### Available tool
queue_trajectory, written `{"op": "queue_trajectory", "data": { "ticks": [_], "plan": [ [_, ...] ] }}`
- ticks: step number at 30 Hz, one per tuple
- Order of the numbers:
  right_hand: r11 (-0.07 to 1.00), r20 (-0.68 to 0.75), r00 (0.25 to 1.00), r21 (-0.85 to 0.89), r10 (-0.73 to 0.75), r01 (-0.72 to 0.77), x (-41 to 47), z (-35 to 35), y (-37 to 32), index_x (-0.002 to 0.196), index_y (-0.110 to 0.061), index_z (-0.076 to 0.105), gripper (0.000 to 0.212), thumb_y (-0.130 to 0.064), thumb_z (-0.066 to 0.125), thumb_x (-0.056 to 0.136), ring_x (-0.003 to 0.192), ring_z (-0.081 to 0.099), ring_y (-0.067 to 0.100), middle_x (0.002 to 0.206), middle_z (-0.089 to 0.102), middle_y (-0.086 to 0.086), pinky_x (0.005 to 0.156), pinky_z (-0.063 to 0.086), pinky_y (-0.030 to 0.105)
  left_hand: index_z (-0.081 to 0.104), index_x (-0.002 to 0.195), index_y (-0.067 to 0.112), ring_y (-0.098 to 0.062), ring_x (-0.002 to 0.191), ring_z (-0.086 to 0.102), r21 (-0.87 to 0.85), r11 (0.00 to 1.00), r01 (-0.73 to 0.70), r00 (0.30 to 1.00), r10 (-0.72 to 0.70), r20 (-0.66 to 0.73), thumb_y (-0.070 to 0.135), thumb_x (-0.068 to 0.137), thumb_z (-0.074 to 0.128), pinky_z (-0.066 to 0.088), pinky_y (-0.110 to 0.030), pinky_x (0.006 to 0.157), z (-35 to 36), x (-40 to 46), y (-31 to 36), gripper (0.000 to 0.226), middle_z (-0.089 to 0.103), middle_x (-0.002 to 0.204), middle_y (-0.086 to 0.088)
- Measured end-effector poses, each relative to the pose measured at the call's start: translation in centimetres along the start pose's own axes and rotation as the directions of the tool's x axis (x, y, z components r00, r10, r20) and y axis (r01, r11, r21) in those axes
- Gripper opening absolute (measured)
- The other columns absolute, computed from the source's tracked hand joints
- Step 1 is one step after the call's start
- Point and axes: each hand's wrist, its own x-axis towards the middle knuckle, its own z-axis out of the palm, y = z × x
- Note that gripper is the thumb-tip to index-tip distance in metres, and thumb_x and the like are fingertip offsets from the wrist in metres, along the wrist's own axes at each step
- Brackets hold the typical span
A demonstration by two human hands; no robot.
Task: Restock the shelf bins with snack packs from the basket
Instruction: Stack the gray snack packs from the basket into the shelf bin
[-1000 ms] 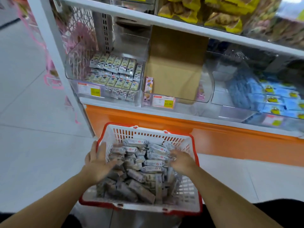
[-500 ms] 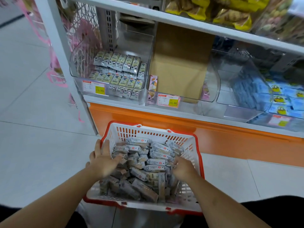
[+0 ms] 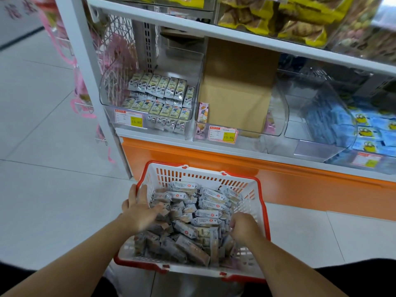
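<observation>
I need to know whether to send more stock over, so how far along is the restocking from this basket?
Early on. The left bin already holds neat rows of packs. The basket is heaped with snack packs; both the left hand and the right hand are down among them, nothing lifted out yet. Left to do: the middle bin, which shows mostly bare cardboard and a few packs at its sides.

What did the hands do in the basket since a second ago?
Little changed. The left hand stayed spread flat on the grey wrapped snack packs, and the right hand stayed curled into the pile on the other side. Both only shuffled slightly; no pack has been lifted out. The white plastic basket with a red rim and the clear shelf bins stayed put.
</observation>
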Motion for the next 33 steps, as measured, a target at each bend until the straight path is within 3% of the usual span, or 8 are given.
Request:
{"op": "queue_trajectory", "data": {
  "ticks": [4,7,12,16,19,24,29,33],
  "plan": [
    [0.993,0.008,0.994,-0.026,-0.112,0.113,-0.3,-4.8,-2.2,0.087,-0.015,0.07,0.015,-0.001,0.066,0.087,0.082,0.066,0.013,0.091,0.068,-0.003,0.074,0.058,0.025,-0.005,0.162,0.032,-0.038,0.157,-0.006,0.21,0.978,0.004,0.997,0.01,-0.07,0.071,0.096,0.042,0.009,-0.062,0.125,-0.8,-0.5,0.6,0.09,-0.021,0.17,0.0],
    [0.959,-0.089,0.962,0.096,-0.258,0.266,-2.1,-12.4,-4.9,0.088,-0.022,0.075,0.019,-0.003,0.073,0.085,0.08,0.063,0.003,0.089,0.065,-0.01,0.067,0.054,0.02,0.029,0.157,0.027,-0.035,0.154,0.013,0.303,0.939,-0.161,0.982,0.184,-0.047,0.055,0.097,0.054,0.02,-0.051,0.123,-3.0,-2.0,3.5,0.071,0.004,0.17,-0.007],
    [0.714,-0.177,0.844,0.463,-0.506,0.525,-8.4,-22.9,-8.9,0.086,-0.027,0.075,0.03,0.002,0.083,0.083,0.078,0.068,0.021,0.087,0.069,-0.004,0.07,0.06,0.035,0.054,0.14,0.034,-0.004,0.092,0.063,-0.075,0.887,-0.456,0.882,0.461,0.095,0.048,0.101,0.059,0.051,-0.023,0.078,-8.7,-6.6,10.5,0.041,0.058,0.134,0.013],
    [0.535,-0.291,0.767,0.576,-0.572,0.618,-11.3,-25.0,-10.6,0.087,-0.021,0.074,0.035,0.014,0.076,0.083,0.077,0.065,0.017,0.092,0.069,0.008,0.075,0.055,0.034,0.06,0.137,0.028,-0.002,0.125,0.06,-0.242,0.783,-0.572,0.775,0.613,0.153,0.037,0.096,0.072,0.045,-0.029,0.112,-11.9,-9.2,12.6,0.044,0.065,0.136,0.013],
    [0.501,-0.408,0.731,0.54,-0.547,0.676,-11.6,-25.2,-11.8,0.107,-0.029,0.072,0.044,0.01,0.073,0.088,0.095,0.067,0.016,0.113,0.063,-0.002,0.08,0.058,0.03,0.07,0.119,0.028,-0.01,0.112,0.068,-0.274,0.73,-0.626,0.738,0.668,0.095,0.027,0.091,0.079,0.046,-0.036,0.111,-12.5,-9.9,12.3,0.029,0.075,0.115,0.006],
    [0.416,-0.306,0.895,0.804,-0.323,0.425,-11.7,-25.1,-13.7,0.126,-0.034,0.057,0.035,-0.027,0.075,0.097,0.091,0.078,0.019,0.129,0.061,-0.005,0.08,0.061,0.03,0.066,0.114,0.036,-0.009,0.093,0.073,-0.26,0.696,-0.67,0.742,0.64,-0.199,0.041,0.082,0.085,0.057,-0.046,0.093,-11.5,-10.2,13.2,0.038,0.075,0.103,0.012],
    [0.19,-0.256,0.929,0.931,-0.266,0.311,-10.6,-25.1,-14.3,0.12,-0.004,0.06,0.021,-0.01,0.068,0.101,0.095,0.077,0.035,0.107,0.074,0.021,0.083,0.064,0.047,0.061,0.119,0.041,-0.007,0.089,0.072,-0.202,0.702,-0.683,0.73,0.656,-0.19,0.042,0.075,0.09,0.06,-0.041,0.083,-11.6,-10.6,13.6,0.052,0.07,0.109,0.018],
    [-0.078,-0.269,0.942,0.963,-0.201,0.258,-10.3,-25.5,-14.4,0.113,0.002,0.06,0.019,0.007,0.066,0.095,0.106,0.074,0.038,0.119,0.064,0.031,0.084,0.064,0.046,0.059,0.118,0.038,-0.009,0.078,0.074,-0.27,0.749,-0.605,0.782,0.497,-0.376,0.033,0.083,0.084,0.061,-0.046,0.078,-12.9,-9.5,13.4,0.043,0.064,0.1,0.025]
  ]
}}
